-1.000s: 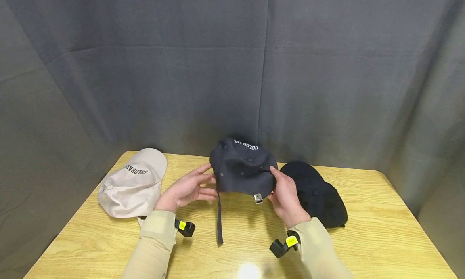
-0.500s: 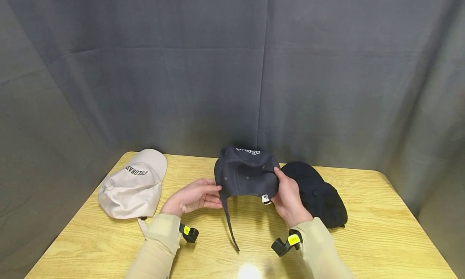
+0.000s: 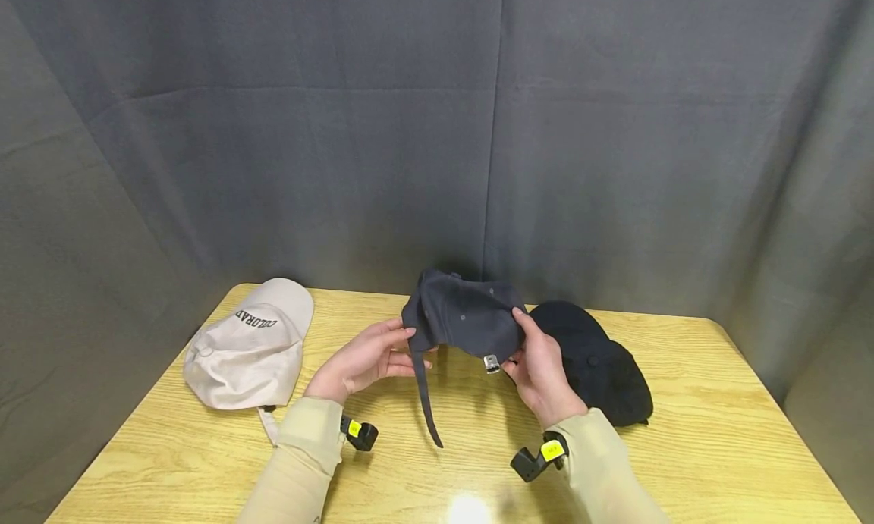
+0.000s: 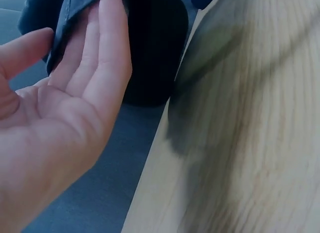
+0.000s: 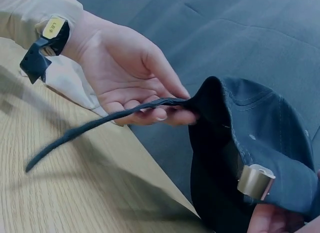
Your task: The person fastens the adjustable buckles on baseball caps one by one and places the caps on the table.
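Note:
A dark navy baseball cap [image 3: 466, 315] is held up off the table, its back opening facing me. My left hand [image 3: 369, 361] pinches its left edge, thumb outside and fingers under the rim; the left wrist view shows the same hand [image 4: 70, 113] with fingers inside the cap. My right hand [image 3: 542, 368] grips the right edge, thumb on the outer cloth. The undone back strap [image 3: 425, 399] dangles from the left side near my left fingers. On the other side hangs a metal buckle [image 5: 256, 182], beside my right hand's fingers [image 5: 272, 219]. The front lettering is hidden.
A beige cap [image 3: 249, 353] with dark lettering lies at the left of the wooden table [image 3: 710, 433]. At the right, partly behind my right hand, rests a black cap [image 3: 601, 372]. A grey curtain [image 3: 437, 130] hangs behind the table's far edge.
The navy cap has shifted slightly right and tipped so its lettering went out of sight. My left thumb has come onto the cap's left edge, where the fingers were spread before.

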Available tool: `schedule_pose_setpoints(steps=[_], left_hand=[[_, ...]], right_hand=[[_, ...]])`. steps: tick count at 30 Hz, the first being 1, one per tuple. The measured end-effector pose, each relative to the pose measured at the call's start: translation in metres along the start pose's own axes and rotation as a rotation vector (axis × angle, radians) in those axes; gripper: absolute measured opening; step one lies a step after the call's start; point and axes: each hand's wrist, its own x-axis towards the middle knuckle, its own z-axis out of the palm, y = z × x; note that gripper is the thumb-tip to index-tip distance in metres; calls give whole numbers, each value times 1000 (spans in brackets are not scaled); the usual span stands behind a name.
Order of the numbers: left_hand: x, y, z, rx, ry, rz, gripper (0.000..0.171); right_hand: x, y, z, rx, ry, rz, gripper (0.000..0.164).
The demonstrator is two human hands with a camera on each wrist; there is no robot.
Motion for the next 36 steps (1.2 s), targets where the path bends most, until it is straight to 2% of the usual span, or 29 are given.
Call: schedule_pose_setpoints(steps=[3, 8, 14, 22, 28, 36], left_hand=[[1, 3, 2, 4, 0, 34, 44], [2, 5, 6, 28, -45, 72, 60], [3, 5, 12, 33, -74, 108, 68], [9, 6, 22, -42, 20, 178, 63], [10, 9, 28, -55, 68, 217, 60], [8, 12, 35, 8, 105, 235, 52]], right_hand=[[-1, -1, 1, 13, -22, -1, 45], [-2, -2, 4, 9, -35, 1, 38], [-3, -2, 6, -19, -78, -24, 31], [-4, -1, 8, -3, -108, -26, 31], [-7, -3, 11, 34, -158, -21, 33], [-12, -2, 17, -10, -254, -73, 27]])
